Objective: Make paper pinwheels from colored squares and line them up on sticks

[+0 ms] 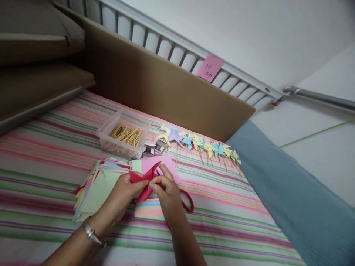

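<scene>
Both hands are on a red paper pinwheel (146, 193) whose points are partly folded inward. My left hand (125, 188) grips its left side, thumb pressed near the centre. With thumb and index finger, my right hand (165, 188) pinches at the middle; whether a pin is between those fingertips is too small to tell. Red-handled scissors (189, 201) lie partly hidden beneath my right hand. Under the pinwheel are a pink paper sheet (169, 166) and other coloured sheets. To the left spreads a stack of pale green and mixed coloured paper (101, 188).
A clear plastic box (104, 138) of wooden sticks (126, 136) stands behind the paper. Small boxes of dark bits (149, 150) sit beside it. Finished pinwheels on sticks (209, 147) lie in a row at the right. A brown board (166, 88) rises along the back of the striped cloth (222, 229).
</scene>
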`<state>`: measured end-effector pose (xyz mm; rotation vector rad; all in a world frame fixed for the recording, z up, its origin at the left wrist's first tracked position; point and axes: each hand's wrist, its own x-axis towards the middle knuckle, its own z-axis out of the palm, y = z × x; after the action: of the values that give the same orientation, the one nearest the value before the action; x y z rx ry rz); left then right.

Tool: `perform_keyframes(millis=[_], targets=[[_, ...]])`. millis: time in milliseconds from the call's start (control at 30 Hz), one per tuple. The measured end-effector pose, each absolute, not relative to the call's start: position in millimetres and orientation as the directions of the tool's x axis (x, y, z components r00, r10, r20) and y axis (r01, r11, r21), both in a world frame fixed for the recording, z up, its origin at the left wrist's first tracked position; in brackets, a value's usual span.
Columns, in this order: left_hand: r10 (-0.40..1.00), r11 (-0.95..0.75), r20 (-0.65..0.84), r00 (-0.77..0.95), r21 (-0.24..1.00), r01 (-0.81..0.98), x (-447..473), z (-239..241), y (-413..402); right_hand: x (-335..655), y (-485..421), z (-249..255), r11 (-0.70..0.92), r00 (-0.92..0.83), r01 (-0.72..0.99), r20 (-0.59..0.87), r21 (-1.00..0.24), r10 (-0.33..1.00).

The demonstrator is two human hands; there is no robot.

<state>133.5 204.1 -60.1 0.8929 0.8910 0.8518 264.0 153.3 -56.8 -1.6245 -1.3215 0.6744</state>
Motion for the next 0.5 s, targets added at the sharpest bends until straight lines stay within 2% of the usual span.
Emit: perform_keyframes(millis=[267,400,500], targets=[[0.901,0.226,-0.154,0.407,0.964,-0.136,132.3,-61.4,206.9,264.2,155.6,-56.9,-0.040,0.292,0.355,0.070,-0.934,0.954],[0.880,0.247,-0.165,0.446,0.960,-0.132,130.4,-60.2,207.3,264.4,156.6,-58.7,0.032,0.280,0.297,0.119,-0.954,0.953],[0.870,0.268,-0.178,0.460,0.954,-0.137,130.6,-60.1,207.0,265.0,157.7,-61.3,0.025,0.284,0.258,0.100,-0.966,0.954]])
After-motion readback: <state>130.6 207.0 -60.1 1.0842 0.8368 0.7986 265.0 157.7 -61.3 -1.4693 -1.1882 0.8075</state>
